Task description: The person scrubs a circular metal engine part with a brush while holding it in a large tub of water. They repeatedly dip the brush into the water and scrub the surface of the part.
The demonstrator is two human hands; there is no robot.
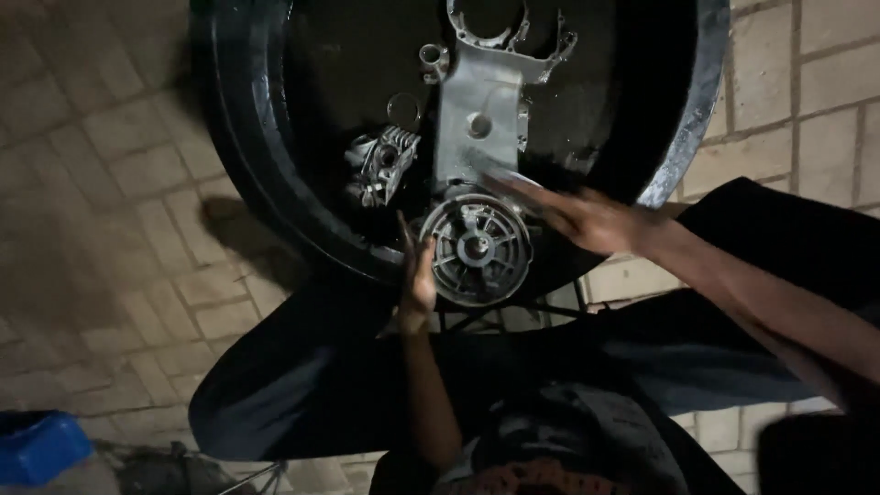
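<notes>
Your left hand (417, 275) stands edge-up, fingers straight and open, pressed against the left rim of the round ribbed metal cover (477, 247) at the near edge of the black basin (247, 156). Your right hand (577, 215) reaches in from the right, blurred, fingers extended over the cover's top; I cannot tell whether it grips anything.

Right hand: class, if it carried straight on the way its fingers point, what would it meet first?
Probably the long grey engine casing in the black basin; the blurred right hand points up-left toward it, though depth is unclear.
</notes>
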